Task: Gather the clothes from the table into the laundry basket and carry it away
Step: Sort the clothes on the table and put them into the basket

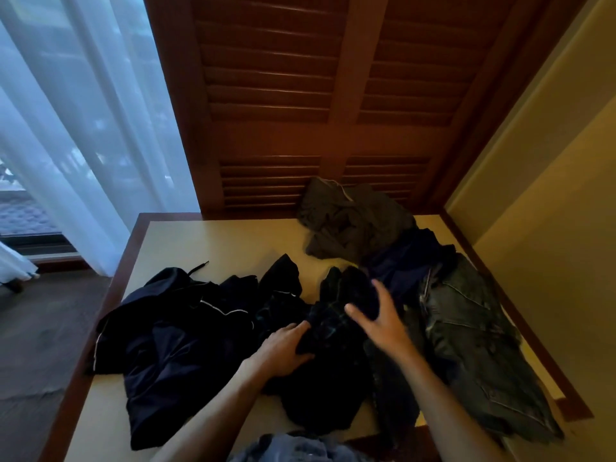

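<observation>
Nearest the camera, at the bottom edge of the head view, a bluish-grey piece of cloth [300, 448] shows between the two forearms; what it belongs to cannot be told. Just beyond it, both hands reach over a dark plaid garment [328, 331] in the middle of the worktop [213, 241]. Left hand [283, 348] lies on the near left part of that garment, its fingertips curled into the cloth and gripping a fold. Right hand [380, 320] is spread, fingers and thumb apart, over the garment's upper right part; whether it touches the cloth cannot be told. To the left lies a navy jacket [173, 331] with thin white piping, crumpled and reaching the worktop's left edge. On the right, dark jeans [466, 338] stretch along the right side, overlapping a dark blue garment [410, 261] behind them. Farther back, against the wooden louvred doors [300, 95], sits a bunched grey garment [350, 218]. All the clothes lie on the worktop. White sheer curtains [76, 111] hang at the left, and a yellowish wall [550, 211] borders the right.
</observation>
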`<state>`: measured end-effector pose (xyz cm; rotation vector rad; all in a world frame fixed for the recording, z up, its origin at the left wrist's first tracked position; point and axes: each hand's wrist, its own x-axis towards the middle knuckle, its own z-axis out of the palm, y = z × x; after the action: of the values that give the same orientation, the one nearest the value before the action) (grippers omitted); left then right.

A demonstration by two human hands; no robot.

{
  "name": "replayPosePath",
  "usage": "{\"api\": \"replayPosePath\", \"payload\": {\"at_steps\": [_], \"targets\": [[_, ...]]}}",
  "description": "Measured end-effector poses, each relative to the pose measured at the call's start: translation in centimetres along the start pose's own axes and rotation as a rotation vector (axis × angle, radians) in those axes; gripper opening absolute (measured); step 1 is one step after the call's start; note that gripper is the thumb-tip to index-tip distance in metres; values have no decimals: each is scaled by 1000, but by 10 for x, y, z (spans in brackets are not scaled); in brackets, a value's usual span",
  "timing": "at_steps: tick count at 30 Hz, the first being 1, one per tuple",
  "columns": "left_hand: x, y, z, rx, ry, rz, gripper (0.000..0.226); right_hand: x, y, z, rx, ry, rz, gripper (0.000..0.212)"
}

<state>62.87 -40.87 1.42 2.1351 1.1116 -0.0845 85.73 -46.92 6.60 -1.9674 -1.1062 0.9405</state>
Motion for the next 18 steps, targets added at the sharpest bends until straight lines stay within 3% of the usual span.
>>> {"api": "replayPosePath", "payload": {"at_steps": [2, 4, 7, 10, 13, 15, 17, 18], "targets": [[-6, -3, -2, -55, -26, 13, 58, -19, 23, 49, -52, -72, 137, 114], [-13, -7, -1, -106, -20, 11, 47, -21, 28, 63, -66, -26, 259, 112], [-24, -11, 1, -216, 31, 27, 43, -13, 0, 51, -23, -189, 287, 67], [-31, -4, -1, -413, 140, 32, 45, -11, -42, 34, -16, -284, 158, 33], [-36, 16, -22, -815, 235, 63, 39, -17, -86, 24, -91, -56, -125, 29], [-34, 26, -36, -969, 211, 96, 36, -22, -97, 25, -311, 205, -336, 31], [-32, 28, -40, -885, 154, 116, 43, -29, -95, 38, -598, 438, -498, 41], [-31, 25, -41, -778, 134, 103, 48, -32, -86, 49, -713, 454, -532, 47]]}}
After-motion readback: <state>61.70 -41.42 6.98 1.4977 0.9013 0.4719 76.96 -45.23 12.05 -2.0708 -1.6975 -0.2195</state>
